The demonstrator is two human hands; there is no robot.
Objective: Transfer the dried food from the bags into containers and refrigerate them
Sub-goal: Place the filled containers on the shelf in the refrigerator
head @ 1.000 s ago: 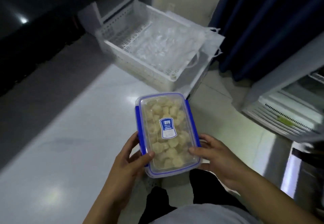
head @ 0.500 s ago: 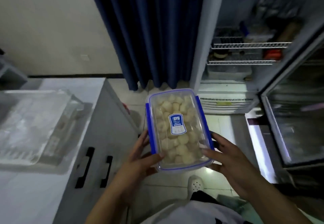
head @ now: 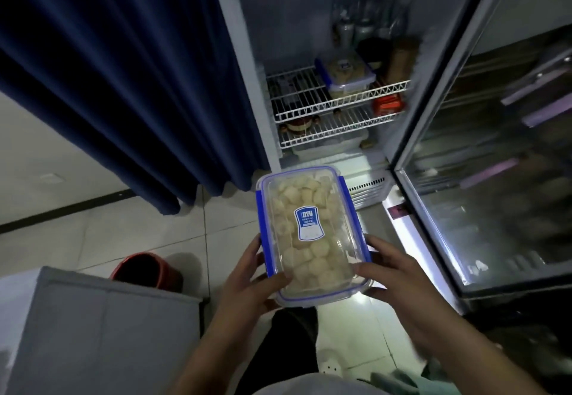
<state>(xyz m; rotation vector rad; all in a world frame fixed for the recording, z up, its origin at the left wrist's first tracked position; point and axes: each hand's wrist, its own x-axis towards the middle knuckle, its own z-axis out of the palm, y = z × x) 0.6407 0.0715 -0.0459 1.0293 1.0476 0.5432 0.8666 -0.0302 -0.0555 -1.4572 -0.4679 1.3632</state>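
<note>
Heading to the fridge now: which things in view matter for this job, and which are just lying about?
Job: filled container, held by left hand and right hand; open fridge; upper wire shelf; matching container on it.

Lying about: blue curtain; red bucket; grey cabinet.

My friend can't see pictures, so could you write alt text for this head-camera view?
Two hands, left hand and right hand, hold a lidded clear container of pale dried food before an open fridge, where a similar container sits on a wire shelf.

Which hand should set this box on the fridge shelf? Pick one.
Right, probably. Both hands grip the box, but the right hand is on the side of the open fridge; the left hand would reach across.
</note>
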